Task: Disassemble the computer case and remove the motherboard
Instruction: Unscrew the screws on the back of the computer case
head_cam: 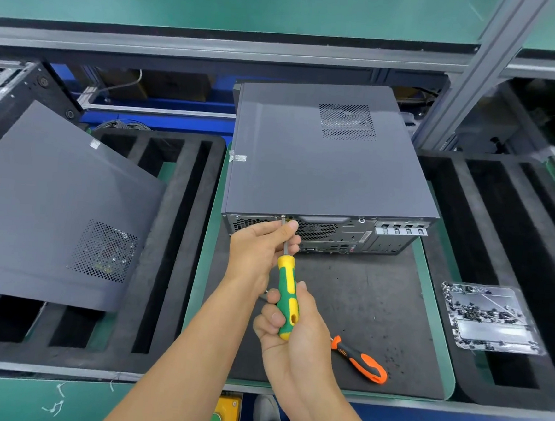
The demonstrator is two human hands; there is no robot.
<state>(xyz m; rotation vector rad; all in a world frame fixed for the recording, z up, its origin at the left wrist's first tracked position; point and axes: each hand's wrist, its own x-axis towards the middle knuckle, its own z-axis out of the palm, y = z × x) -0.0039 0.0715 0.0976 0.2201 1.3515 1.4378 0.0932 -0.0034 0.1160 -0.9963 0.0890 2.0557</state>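
1. The right hand (289, 323) grips the green-and-yellow screwdriver (286, 296) by its handle.
2. The left hand (260, 248) pinches its shaft near a screw (283, 216).
3. The computer case (325, 161) lies on the table's dark mat (361, 301), cover on.
4. An orange screwdriver (362, 361) lies just beside the right hand.

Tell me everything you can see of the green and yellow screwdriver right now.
The green and yellow screwdriver has a moulded handle, plastic or rubber by its look, with a hole near its butt, and a slim bare metal shaft. It tilts up and away, its tip at a screw on the top edge of the computer case rear panel. The right hand grips the handle; the left hand fingers pinch the shaft near the tip.
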